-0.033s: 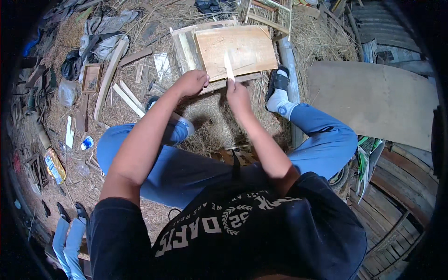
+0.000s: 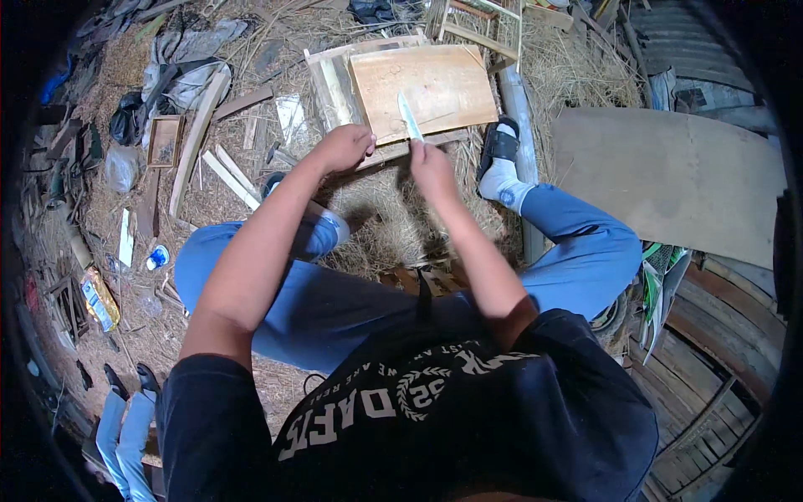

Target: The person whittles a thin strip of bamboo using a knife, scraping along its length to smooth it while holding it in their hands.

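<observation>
A pale flat wooden board [image 2: 435, 79] lies before me, propped on other timber. My right hand [image 2: 432, 167] is closed around the handle of a knife [image 2: 407, 113], whose bright blade points away from me over the board's near edge. At the board's near left corner sits my left hand [image 2: 345, 149], its fingers curled; what they pinch, if anything, is hidden. Between the hands, a thin sliver-like stick [image 2: 435, 118] slants across the near part of the board.
Straw covers the ground. Wood strips [image 2: 201, 142], a hammer-like tool [image 2: 280, 154] and a small wooden frame [image 2: 165, 140] lie left. My sandalled foot [image 2: 502, 159] is beside the board's right edge. A large brown sheet [image 2: 669, 176] lies right. Another person's legs [image 2: 125, 431] show lower left.
The knife has turned slightly, its tip now further left and its blade looking bluish. My right hand has shifted a little to the right. My left hand and the board stay put.
</observation>
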Demonstrator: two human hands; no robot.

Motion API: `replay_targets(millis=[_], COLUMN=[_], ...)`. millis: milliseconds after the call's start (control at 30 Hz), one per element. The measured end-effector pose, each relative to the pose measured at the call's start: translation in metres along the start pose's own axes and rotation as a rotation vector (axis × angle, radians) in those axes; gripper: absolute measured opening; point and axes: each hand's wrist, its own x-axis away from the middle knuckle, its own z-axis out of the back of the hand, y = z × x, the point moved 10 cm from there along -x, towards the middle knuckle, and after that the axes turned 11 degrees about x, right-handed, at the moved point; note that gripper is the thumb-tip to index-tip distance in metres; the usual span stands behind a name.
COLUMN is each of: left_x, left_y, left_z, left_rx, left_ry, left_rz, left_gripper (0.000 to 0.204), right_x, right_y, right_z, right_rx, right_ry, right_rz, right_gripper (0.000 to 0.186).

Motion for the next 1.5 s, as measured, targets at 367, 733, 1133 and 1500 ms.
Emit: replay_targets(millis=[367,733,1133,1500], left_x=[-0.001,0.004,0.006,0.004], left_y=[0.003,0.006,0.008,0.011], left_z=[0.000,0.004,0.004,0.005], left_rx=[-0.033,0.091,0.111,-0.015], left_ry=[-0.012,-0.070,-0.087,-0.010], left_rz=[-0.045,0.134,0.078,-0.011], left_gripper=[0.036,0.034,0.033,0.031], right_x=[0.006,-0.040,-0.027,-0.031], right_y=[0.003,0.118,0.055,0.061], right_z=[0.003,0.094,0.052,0.047], right_rx=[-0.014,-0.021,-0.002,-0.069], right_ry=[-0.006,0.294,0.249,0.221], right_rz=[-0.028,-0.180,-0.054,-0.004], right_gripper=[0.049,0.057,0.048,0.049])
